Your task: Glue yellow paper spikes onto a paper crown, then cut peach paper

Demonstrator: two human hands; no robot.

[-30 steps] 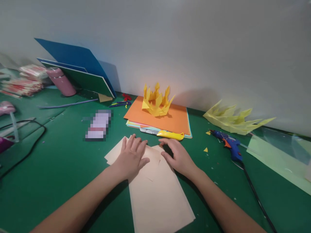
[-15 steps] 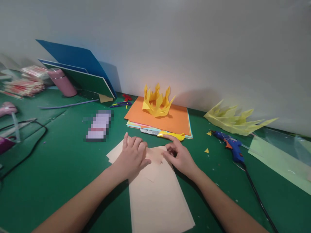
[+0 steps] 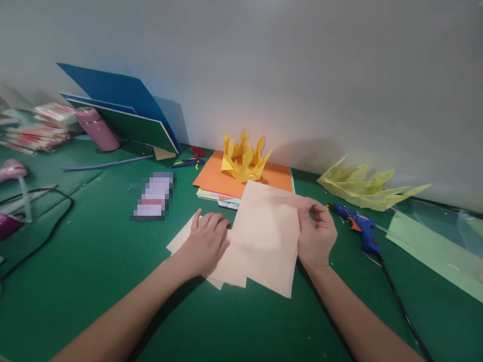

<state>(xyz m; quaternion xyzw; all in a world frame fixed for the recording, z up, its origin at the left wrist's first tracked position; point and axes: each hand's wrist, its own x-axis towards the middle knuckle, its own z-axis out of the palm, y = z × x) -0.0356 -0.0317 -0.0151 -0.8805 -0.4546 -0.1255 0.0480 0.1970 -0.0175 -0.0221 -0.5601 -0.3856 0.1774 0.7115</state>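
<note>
My left hand (image 3: 207,245) lies flat, fingers stretched, over several pale peach paper pieces (image 3: 230,269) on the green table. My right hand (image 3: 318,234) pinches the right edge of a larger peach paper sheet (image 3: 266,236), its far edge lifted toward the orange paper stack. The sheet's left side overlaps the smaller pieces. Behind it, the tip of a cutter knife (image 3: 228,204) shows; its yellow handle is hidden by the sheet.
A yellow paper crown (image 3: 245,163) sits on an orange paper stack (image 3: 207,176). To the right are a pale yellow folded crown (image 3: 362,186) and a blue glue gun (image 3: 364,231) with its cord. A blurred phone (image 3: 154,195) and pink bottle (image 3: 97,129) are left.
My right hand has moved right and taken hold of the peach sheet, turning and lifting it. The sheet now covers the knife's handle. My left hand has hardly moved.
</note>
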